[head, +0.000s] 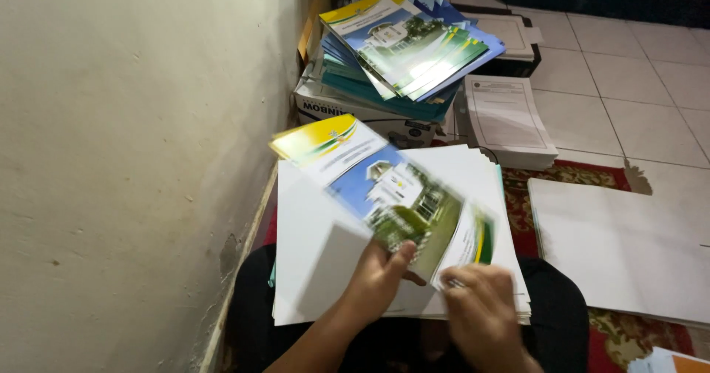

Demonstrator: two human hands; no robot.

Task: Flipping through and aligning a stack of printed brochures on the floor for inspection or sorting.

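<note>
At far left we see the pale wall (126,158). Next, our left hand (381,273) grips the printed cover sheet (384,192) at its lower edge, thumb on top — the sheet hangs blurred over the stack of white paper (310,254) on our lap. Our right hand (481,306) touches the cover's lower right corner; it is too blurred to tell its grip. Beyond sits a pile of matching booklets (407,44) on a box — another white pile (621,240) lies right.
</note>
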